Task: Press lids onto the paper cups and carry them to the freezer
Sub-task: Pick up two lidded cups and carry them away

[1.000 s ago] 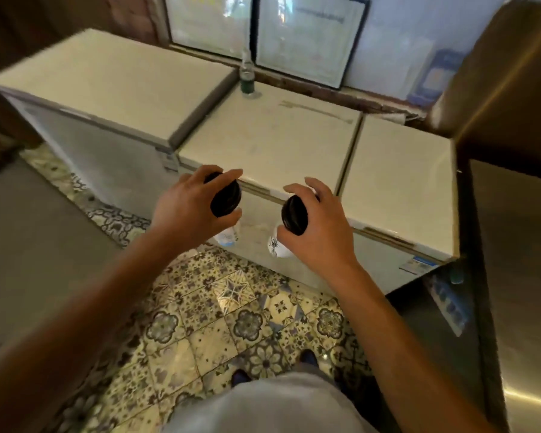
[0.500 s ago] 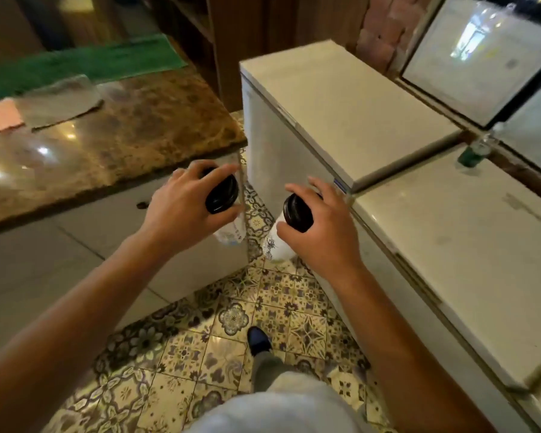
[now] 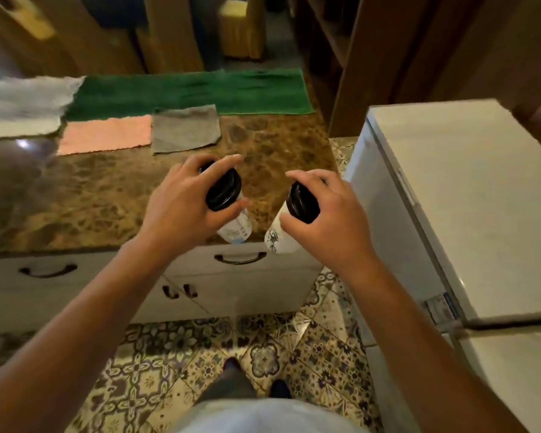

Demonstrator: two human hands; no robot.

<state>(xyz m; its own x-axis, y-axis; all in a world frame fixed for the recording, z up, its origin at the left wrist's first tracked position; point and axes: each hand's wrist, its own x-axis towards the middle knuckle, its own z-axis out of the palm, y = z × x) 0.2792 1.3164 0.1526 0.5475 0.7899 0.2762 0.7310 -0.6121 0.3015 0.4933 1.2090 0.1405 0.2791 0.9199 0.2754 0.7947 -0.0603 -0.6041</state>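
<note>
My left hand [image 3: 181,210] grips a white paper cup [image 3: 236,228] by its black lid [image 3: 224,190], fingers wrapped over the top. A second white paper cup [image 3: 278,235] with a dark floral print and a black lid [image 3: 302,203] is held the same way in my right hand [image 3: 328,220]. Both cups hang tilted in the air above the front edge of a brown marble counter [image 3: 107,195]. The white chest freezer [image 3: 469,195] stands shut to my right, its lid down.
On the counter lie a green towel [image 3: 200,92], a pink cloth [image 3: 107,134], a grey cloth [image 3: 185,129] and a clear plastic sheet [image 3: 22,101]. White drawers with dark handles [image 3: 239,259] sit below. Patterned tile floor [image 3: 263,354] runs between counter and freezer. Wooden furniture stands behind.
My view has swung left, from facing the chest freezers to facing the marble counter; the freezer is now at my right. Both hands keep holding their lidded cups in front of me.
</note>
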